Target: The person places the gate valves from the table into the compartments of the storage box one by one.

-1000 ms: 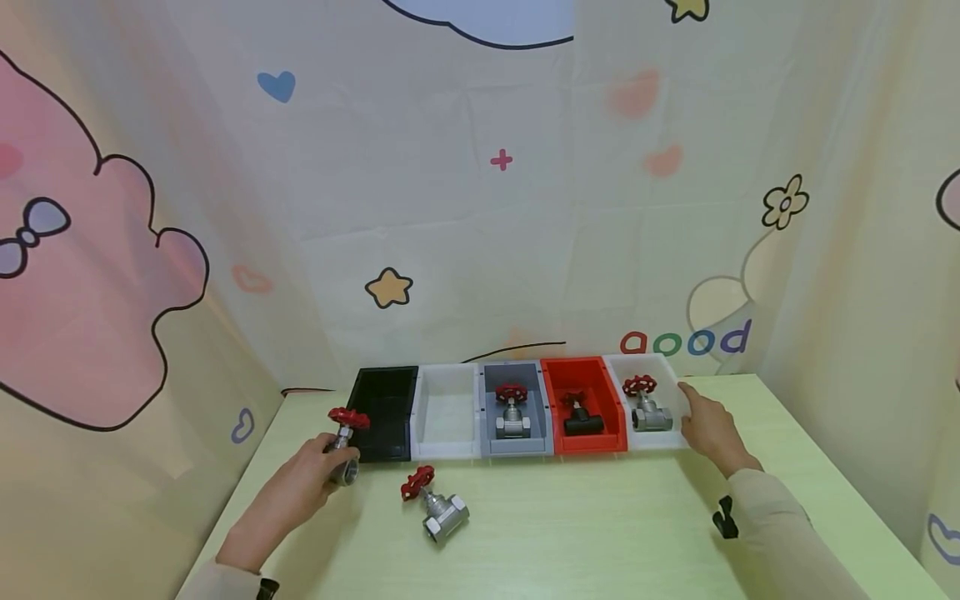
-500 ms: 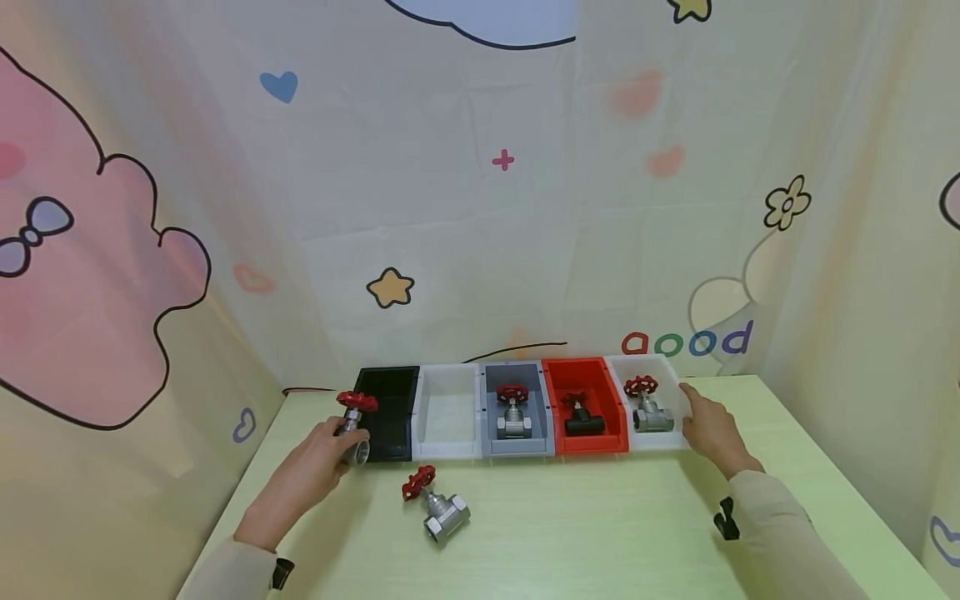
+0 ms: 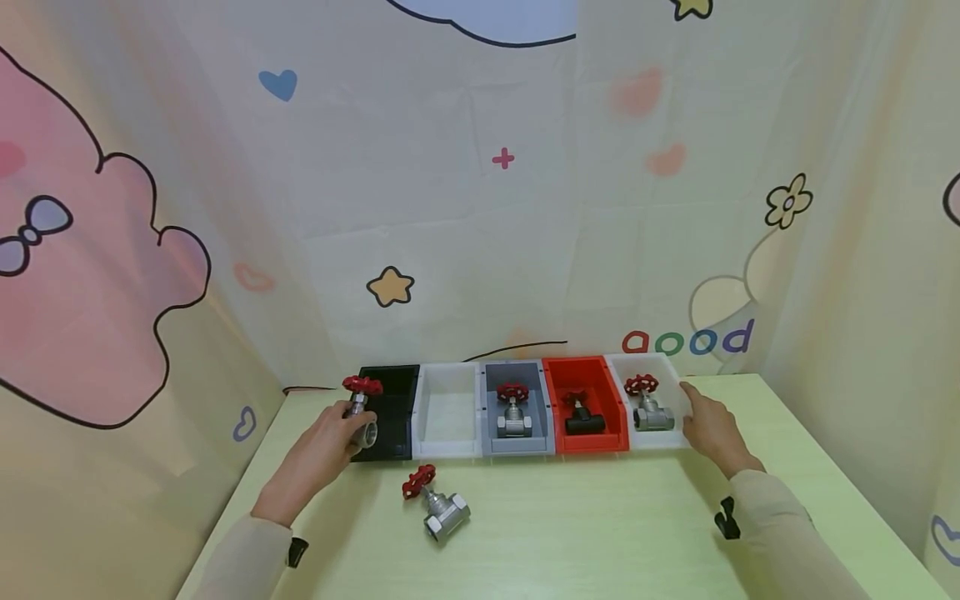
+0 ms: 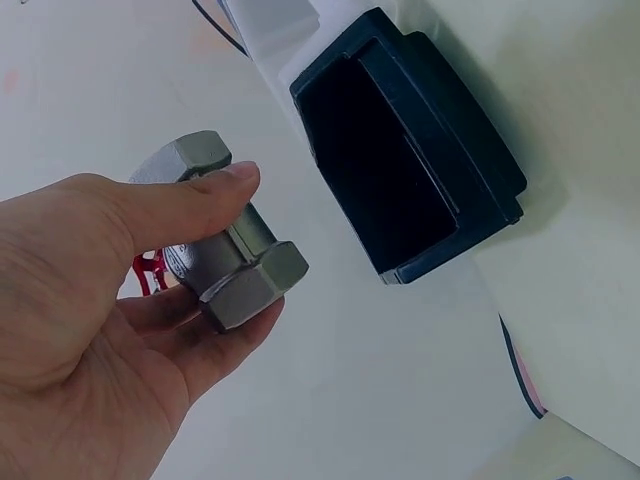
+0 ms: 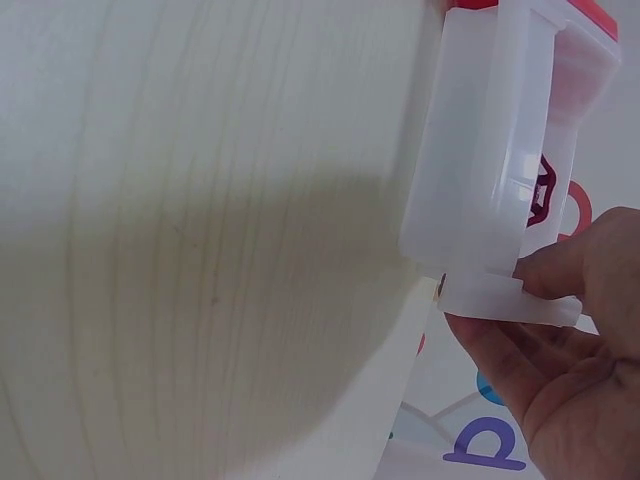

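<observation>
A silver valve (image 4: 235,255) with a red handwheel is gripped between the thumb and fingers of my left hand (image 3: 322,446). In the head view that hand is at the front left of the black bin (image 3: 393,417), with the valve overlapping the bin's left side. My right hand (image 3: 712,425) pinches the right wall of the end white bin (image 5: 490,298), thumb inside and fingers outside. Inside that bin stands a valve (image 3: 651,415) with a red handwheel. Another silver valve (image 3: 446,512) lies tilted on the table in front of the bins.
Between the black and end white bins, the joined row has another white bin (image 3: 448,454), a grey bin (image 3: 517,448) with a silver valve (image 3: 513,423), and a red bin (image 3: 622,437) with a black valve (image 3: 583,423). A printed curtain hangs behind the table.
My left hand has moved right and a little farther from me, carrying the valve from beside the black bin to over its left edge. The right hand stays on the white bin.
</observation>
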Motion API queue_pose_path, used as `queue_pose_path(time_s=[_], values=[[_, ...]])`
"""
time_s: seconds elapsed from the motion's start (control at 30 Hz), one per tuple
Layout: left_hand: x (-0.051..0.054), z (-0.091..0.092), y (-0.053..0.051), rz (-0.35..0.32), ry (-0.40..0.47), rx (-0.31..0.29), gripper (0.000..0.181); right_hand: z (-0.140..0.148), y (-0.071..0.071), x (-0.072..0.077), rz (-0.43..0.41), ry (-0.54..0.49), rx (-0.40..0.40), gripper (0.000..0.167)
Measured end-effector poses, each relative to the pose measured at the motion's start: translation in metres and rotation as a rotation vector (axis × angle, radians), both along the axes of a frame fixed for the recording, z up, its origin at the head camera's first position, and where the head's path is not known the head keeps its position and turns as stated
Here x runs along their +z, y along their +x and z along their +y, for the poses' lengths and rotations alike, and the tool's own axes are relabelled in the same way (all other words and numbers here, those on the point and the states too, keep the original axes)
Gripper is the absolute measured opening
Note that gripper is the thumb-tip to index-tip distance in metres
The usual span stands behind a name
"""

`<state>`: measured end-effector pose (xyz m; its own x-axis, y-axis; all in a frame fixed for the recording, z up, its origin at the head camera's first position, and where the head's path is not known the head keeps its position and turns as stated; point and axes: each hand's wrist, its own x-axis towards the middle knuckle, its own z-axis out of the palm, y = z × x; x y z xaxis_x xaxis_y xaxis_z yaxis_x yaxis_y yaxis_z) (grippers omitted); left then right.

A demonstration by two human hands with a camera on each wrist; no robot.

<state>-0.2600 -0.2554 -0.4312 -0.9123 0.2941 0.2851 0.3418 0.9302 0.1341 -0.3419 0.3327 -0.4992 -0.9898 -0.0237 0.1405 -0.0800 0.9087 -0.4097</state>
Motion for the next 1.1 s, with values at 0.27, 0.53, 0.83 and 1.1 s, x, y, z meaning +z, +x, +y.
queue_pose_path(time_s=[0.27,0.53,0.83,1.1], values=[[0.002,0.006,-0.014,-0.020,0.019,0.024,0.049,0.000,-0.002,0.002,0.001,0.003,-0.003,0.059],[0.003,0.013,-0.030,-0.037,0.036,0.035,0.049,0.000,-0.005,0.001,0.003,0.009,-0.003,0.059],[0.000,0.014,-0.041,-0.079,0.039,0.062,0.051,-0.001,-0.002,0.001,-0.009,0.007,-0.009,0.059],[-0.007,0.012,-0.047,-0.082,0.046,0.074,0.050,-0.002,-0.001,0.000,0.009,0.012,0.003,0.059]])
